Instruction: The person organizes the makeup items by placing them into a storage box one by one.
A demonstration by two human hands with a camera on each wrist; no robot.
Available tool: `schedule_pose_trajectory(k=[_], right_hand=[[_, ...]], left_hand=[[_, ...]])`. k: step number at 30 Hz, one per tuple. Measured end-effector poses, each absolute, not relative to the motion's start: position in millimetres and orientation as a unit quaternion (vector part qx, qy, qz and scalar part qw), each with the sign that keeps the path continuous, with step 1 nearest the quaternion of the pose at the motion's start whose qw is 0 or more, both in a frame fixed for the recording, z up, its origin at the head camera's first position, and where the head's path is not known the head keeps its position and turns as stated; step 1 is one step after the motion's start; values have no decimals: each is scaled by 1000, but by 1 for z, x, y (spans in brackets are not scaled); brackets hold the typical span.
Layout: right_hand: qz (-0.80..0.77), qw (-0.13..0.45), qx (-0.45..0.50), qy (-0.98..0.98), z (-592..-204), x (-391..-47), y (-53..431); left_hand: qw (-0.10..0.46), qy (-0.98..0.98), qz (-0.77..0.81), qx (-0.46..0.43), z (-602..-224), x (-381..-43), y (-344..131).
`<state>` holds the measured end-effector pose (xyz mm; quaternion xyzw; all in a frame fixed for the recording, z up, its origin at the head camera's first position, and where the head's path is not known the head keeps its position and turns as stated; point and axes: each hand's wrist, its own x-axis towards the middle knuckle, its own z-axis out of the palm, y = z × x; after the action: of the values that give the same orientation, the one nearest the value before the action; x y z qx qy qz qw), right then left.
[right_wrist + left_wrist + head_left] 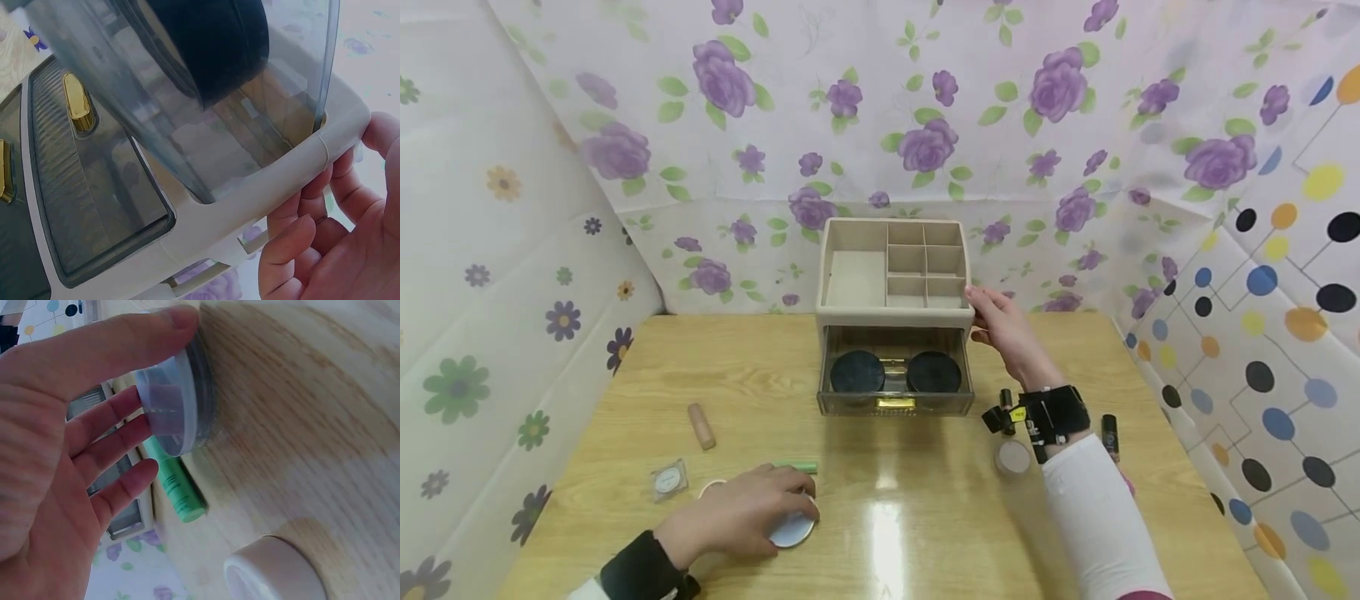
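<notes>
A cream cosmetics organizer [891,317] with a compartmented top stands at the back of the table, its clear upper drawer [896,405] pulled out. Two round black cases [857,372] lie in that drawer. My right hand [1006,329] holds the organizer's right side, thumb and curled fingers at its cream edge [262,181]. At the front left, my left hand [756,510] grips a round, flat container [167,406] with a clear, pale-rimmed side, thumb on one side and fingers on the other. A green tube [178,487] lies just beyond it.
Left of my left hand are a beige tube [702,426] and a small square clear case [668,481]. A white round jar [275,569] sits close by. To the right lie a round pale container [1012,457], a black tube [1007,408] and another black tube [1109,435].
</notes>
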<state>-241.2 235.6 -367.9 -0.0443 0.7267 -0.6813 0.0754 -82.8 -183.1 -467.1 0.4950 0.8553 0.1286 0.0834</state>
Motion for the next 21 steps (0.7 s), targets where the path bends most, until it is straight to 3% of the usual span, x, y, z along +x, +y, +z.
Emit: schedule_pose_trajectory(k=[6, 14, 21], right_hand=[[-683, 70, -45, 725, -369, -245, 234], [-687, 68, -41, 723, -370, -246, 233], [-695, 66, -39, 715, -369, -246, 232]], left_hand=[[109, 850, 134, 498, -470, -96, -186], [109, 843, 137, 509, -474, -95, -187], [147, 850, 137, 487, -474, -93, -186]])
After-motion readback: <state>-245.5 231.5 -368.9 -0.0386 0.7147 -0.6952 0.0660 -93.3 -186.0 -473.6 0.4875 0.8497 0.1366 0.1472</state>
